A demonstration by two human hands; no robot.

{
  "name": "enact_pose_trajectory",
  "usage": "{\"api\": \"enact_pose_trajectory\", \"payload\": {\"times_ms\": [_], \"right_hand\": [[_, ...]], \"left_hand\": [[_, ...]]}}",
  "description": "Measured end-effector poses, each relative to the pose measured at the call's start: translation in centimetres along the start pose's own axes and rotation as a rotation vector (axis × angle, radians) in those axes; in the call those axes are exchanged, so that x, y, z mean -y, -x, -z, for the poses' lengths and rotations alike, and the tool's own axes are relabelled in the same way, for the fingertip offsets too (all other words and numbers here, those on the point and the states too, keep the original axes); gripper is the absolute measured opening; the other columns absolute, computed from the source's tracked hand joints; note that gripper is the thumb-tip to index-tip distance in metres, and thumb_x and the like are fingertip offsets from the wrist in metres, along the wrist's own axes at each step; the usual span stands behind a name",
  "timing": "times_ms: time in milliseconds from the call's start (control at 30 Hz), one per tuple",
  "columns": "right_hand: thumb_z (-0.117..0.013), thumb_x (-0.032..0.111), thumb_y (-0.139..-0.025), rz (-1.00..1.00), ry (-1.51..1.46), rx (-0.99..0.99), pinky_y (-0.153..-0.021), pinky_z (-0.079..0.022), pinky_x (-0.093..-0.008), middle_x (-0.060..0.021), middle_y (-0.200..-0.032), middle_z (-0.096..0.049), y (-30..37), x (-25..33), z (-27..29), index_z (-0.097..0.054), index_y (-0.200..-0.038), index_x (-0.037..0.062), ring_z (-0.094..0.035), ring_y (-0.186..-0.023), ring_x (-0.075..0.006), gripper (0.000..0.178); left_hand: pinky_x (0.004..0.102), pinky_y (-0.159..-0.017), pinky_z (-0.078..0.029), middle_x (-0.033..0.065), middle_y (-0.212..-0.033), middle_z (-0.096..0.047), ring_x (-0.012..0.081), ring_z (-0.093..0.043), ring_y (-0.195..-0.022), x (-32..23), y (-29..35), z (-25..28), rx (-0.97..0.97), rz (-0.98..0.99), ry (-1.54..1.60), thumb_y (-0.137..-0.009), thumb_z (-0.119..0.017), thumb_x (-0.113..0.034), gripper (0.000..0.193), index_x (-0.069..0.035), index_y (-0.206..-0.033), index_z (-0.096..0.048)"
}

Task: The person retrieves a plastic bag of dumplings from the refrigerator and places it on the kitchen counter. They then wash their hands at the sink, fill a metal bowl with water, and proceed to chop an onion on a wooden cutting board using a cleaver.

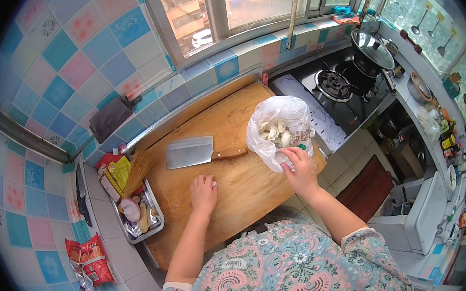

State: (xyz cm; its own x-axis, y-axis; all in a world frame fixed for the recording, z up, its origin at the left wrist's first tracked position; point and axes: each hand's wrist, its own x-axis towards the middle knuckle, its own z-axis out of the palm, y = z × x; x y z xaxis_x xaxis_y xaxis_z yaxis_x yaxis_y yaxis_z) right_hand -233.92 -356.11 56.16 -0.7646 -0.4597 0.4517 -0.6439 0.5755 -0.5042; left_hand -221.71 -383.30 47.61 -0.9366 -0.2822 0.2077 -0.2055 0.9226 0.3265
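Note:
A wooden cutting board [237, 196] lies before me, with a cleaver [190, 152] flat on it, blade to the left and wooden handle to the right. My left hand [204, 194] rests on the board below the cleaver, fingers curled in. A small pale spot shows at its fingertips, too small to name. On the board's right part sits a thin white plastic bag [263, 115], its mouth open, holding several whitish lumpy pieces [280, 133] that look like mushrooms. At the bag's near rim, my right hand [301, 168] pinches the plastic between thumb and fingers.
Left of the board stands a metal tray [159, 218] with a straw brush [135, 173] and packets. Beyond it lie a red package [92, 260] and a knife [83, 205]. A gas stove [334, 84] with a lidded pot [367, 59] is at the right, a window behind.

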Motion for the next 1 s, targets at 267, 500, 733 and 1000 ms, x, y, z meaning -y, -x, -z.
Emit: {"api": "enact_pose_trajectory", "payload": {"times_ms": [267, 500, 733, 1000], "right_hand": [[-0.070, 0.025, -0.075, -0.392, 0.005, -0.036, -0.099, -0.035, -0.0402, -0.0200, -0.129, -0.034, 0.5, -8.5, 1.0, -0.030, -0.136, 0.0017, -0.038, -0.119, -0.0351, 0.076], [-0.073, 0.047, -0.070, -0.524, -0.198, 0.158, -0.109, -0.023, -0.0404, -0.0255, -0.145, -0.016, -3.8, -12.5, -1.4, -0.001, -0.144, 0.0003, -0.021, -0.135, -0.0376, 0.114], [-0.074, 0.047, -0.065, -0.587, -0.208, 0.373, -0.100, -0.037, -0.0425, -0.0211, -0.137, -0.037, -7.7, -15.0, -1.1, 0.005, -0.144, 0.0029, -0.041, -0.125, -0.0313, 0.120], [-0.067, 0.016, -0.065, -0.786, -0.703, 0.396, -0.071, -0.050, -0.0324, -0.0138, -0.085, -0.066, -9.7, -19.9, -3.2, -0.059, -0.100, -0.0031, -0.065, -0.079, -0.0232, 0.040]], "left_hand": [[0.0417, -0.083, -0.042, 0.0117, -0.102, -0.053, 0.0315, -0.050, -0.096, -0.8, 0.0, 0.2, -0.015, -0.010, 0.017, -0.072, -0.071, -0.013, 0.032, -0.008, -0.101, -0.059], [0.0411, -0.091, -0.042, 0.0140, -0.122, -0.048, 0.0278, -0.049, -0.110, -8.2, -3.3, -1.9, -0.018, 0.222, 0.479, -0.083, -0.065, -0.020, 0.047, -0.005, -0.123, -0.046], [0.0463, -0.090, -0.045, 0.0126, -0.141, -0.034, 0.0246, -0.042, -0.123, -16.1, -8.7, -5.6, 0.235, 0.688, 1.039, -0.088, -0.060, -0.037, 0.081, -0.011, -0.144, -0.007], [0.0463, -0.092, -0.045, 0.0188, -0.130, -0.044, 0.0295, -0.050, -0.115, -15.7, -12.0, -9.5, 0.093, 0.744, 1.286, -0.087, -0.053, -0.022, 0.061, -0.002, -0.136, -0.024]]}}
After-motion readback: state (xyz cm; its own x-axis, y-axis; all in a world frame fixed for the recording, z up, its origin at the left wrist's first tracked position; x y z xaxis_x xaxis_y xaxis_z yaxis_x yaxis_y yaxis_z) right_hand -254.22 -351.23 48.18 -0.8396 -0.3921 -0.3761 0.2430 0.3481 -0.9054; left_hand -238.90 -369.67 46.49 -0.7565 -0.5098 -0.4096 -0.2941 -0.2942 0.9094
